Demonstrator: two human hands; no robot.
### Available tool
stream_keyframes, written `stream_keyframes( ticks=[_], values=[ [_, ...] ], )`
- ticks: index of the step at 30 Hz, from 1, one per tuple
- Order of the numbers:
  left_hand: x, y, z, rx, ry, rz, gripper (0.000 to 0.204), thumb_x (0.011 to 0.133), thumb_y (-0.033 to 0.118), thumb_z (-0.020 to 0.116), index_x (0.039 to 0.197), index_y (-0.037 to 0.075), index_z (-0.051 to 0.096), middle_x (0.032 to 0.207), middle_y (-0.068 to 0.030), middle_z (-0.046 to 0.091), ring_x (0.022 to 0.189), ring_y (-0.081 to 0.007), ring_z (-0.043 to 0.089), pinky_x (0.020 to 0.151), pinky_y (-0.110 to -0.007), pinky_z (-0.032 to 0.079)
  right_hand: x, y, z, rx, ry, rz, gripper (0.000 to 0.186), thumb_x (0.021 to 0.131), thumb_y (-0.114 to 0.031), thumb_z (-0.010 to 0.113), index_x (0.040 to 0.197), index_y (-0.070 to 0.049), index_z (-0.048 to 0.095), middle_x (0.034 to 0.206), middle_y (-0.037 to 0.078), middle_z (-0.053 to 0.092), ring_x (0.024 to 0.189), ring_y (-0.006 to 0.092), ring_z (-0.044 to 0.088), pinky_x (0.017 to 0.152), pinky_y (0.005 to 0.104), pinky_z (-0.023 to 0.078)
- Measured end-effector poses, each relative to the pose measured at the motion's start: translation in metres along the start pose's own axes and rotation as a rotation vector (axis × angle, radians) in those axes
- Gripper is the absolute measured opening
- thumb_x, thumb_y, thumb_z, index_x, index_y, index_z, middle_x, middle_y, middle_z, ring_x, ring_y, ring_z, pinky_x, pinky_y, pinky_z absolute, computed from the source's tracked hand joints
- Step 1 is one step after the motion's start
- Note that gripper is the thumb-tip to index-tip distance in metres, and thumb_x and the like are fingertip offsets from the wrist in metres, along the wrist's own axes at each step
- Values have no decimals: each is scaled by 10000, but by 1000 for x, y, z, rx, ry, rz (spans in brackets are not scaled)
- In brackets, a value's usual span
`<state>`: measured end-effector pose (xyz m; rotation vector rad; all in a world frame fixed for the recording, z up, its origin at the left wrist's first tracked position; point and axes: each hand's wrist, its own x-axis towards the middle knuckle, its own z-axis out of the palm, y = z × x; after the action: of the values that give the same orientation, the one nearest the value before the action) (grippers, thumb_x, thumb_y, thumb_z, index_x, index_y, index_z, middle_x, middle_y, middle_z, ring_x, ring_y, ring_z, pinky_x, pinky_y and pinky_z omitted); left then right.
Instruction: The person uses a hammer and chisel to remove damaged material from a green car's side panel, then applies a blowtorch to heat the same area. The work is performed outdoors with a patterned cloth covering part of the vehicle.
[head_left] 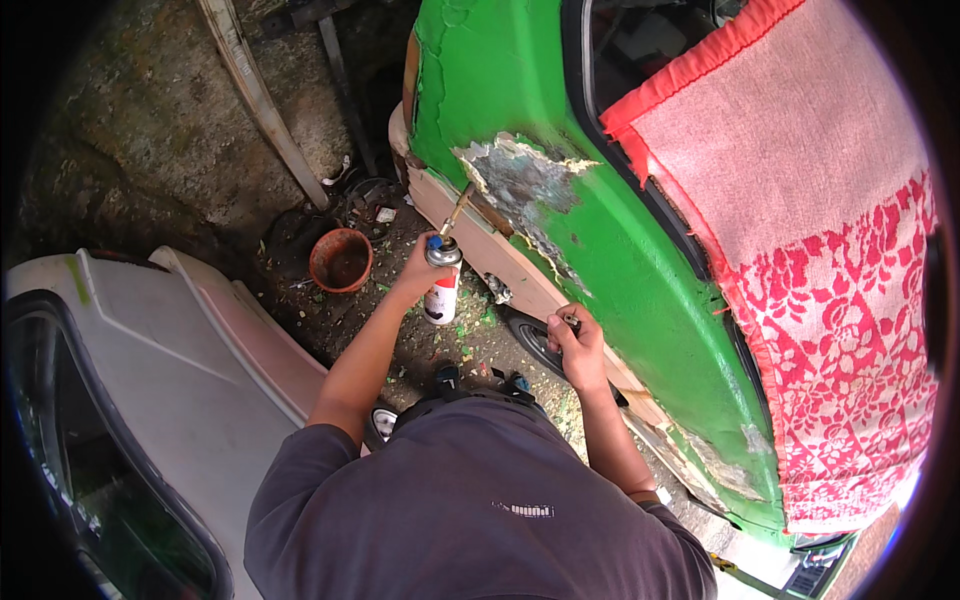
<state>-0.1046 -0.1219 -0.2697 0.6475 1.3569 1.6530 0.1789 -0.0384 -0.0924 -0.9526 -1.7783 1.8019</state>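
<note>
White, red and metal, a spray-type canister (441,300) stands nearly upright just left of the green car (625,245), its contents hidden by opaque walls. Left of the car too, farther off, a round terracotta pot (340,262) sits on the ground; its inside is shadowed — I cannot tell what it holds.

The canister has a silvery domed top, a blue fitting (436,242) and a slim brass-coloured tube (458,212) slanting up to the car's bare, grey patch (530,180), which is edged with ragged, pale flakes. The left hand (416,274) is wrapped around the canister's upper part. The right hand (577,347), beside the car's lower side, curls its fingers around a small dark object (572,321) — mostly covered, so its kind is unclear.
</note>
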Motion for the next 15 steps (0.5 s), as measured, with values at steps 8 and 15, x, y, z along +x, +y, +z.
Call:
stream_keyframes(
  ticks=[8,15],
  values=[
    [3,-2,1,41,24,1,715,758,-92,638,1324,107,250,921,-142,618,775,-277,678,688,-445,563,0,-4,1,-5,6,4,124,935,-96,582,882,-15,504,673,10,486,592,85,444,542,245,401],
    [4,-4,-2,12,16,7,707,753,-109,623,1320,106,259,939,-141,617,781,-282,681,698,-447,572,0,-1,0,7,9,7,126,934,-99,586,886,-14,506,676,9,486,593,86,444,544,245,402]
  ],
)
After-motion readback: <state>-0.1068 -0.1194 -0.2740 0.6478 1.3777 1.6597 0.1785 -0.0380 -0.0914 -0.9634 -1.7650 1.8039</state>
